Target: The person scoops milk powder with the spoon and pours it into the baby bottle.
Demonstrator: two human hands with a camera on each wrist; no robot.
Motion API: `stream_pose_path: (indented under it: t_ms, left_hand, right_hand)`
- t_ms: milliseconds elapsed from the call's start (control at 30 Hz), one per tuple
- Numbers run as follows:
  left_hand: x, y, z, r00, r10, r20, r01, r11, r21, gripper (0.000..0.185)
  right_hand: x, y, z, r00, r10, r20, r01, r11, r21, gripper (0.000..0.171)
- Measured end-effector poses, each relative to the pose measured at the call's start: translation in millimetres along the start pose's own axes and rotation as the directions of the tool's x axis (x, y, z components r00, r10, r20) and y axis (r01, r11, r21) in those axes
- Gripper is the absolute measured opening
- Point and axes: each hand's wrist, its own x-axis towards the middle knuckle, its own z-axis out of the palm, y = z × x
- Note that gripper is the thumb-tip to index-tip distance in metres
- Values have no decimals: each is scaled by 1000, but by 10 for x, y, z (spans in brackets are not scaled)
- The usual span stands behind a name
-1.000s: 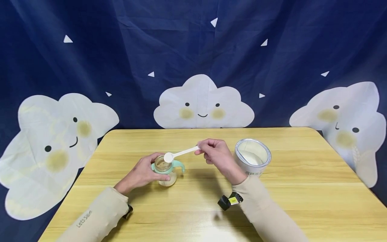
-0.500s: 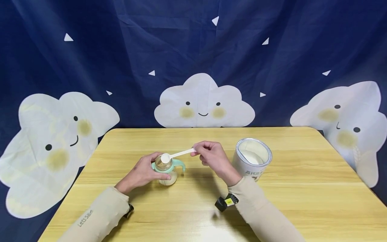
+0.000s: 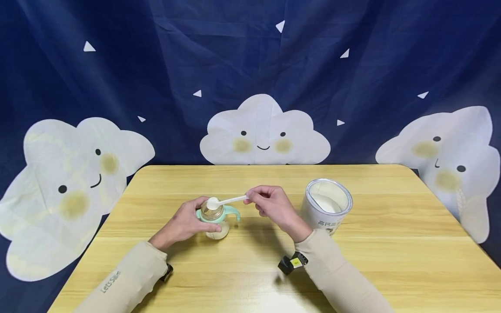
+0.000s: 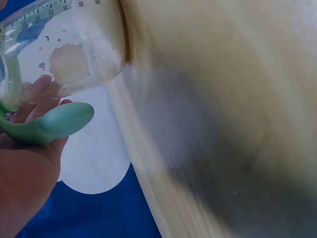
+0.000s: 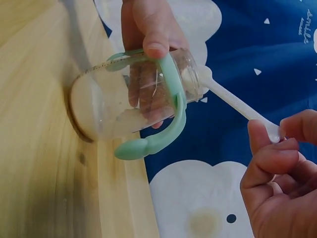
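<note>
The baby bottle (image 3: 214,219) is standing upright on the desk (image 3: 391,243), a little left of the middle of the head view, its clear body ringed by a mint-green collar with handles (image 5: 163,134). The left hand (image 3: 184,224) is holding it steady, fingers (image 5: 148,29) curling round the glass from the left side. The right hand (image 3: 272,204) is pinching the far end of a white scoop (image 3: 225,201) between thumb and fingertips, and the bowl of the scoop is sitting right at the open mouth of the bottle, tipping toward it; in the right wrist view the bowl is touching the rim. Whether any powder is remaining in the bowl cannot be told.

A layer of pale powder is already lying in the bottom of the bottle, so some portioning appears to be done. Judging from this, the current scoopful is being emptied or is just about to be; no water is showing inside, and no teat or cap is in view.

To the right of the right hand, the open powder tin (image 3: 326,206) is standing on the desk, well filled with white powder. Behind the desk a dark blue backdrop (image 3: 156,65) with smiling clouds is hanging.
</note>
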Motion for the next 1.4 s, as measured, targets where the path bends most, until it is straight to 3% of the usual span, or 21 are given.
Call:
stream_pose_path:
  t_ms: [433,900,1233,1400]
  left_hand:
    - [2,-4,9,1000,-11,-8,11,1000,-3,63]
    - [9,-14,2,1000,-12,-5,12,1000,-13,68]
    - [51,51,-58,999,-15,28,14,999,47,82]
    - [93,126,-121,999,19,47,-19,1000,-9,87]
  right_hand:
    - [-35,12,-31,994,-51,96,59,995,-84,17]
    - [-56,-15,-51,991,-34,127,48,992,-113,17]
    - [-65,-75,-125,996,-35,76,43,993,-106,18]
    - [-71,-132,-164,999,-42,30,44,996,-76,18]
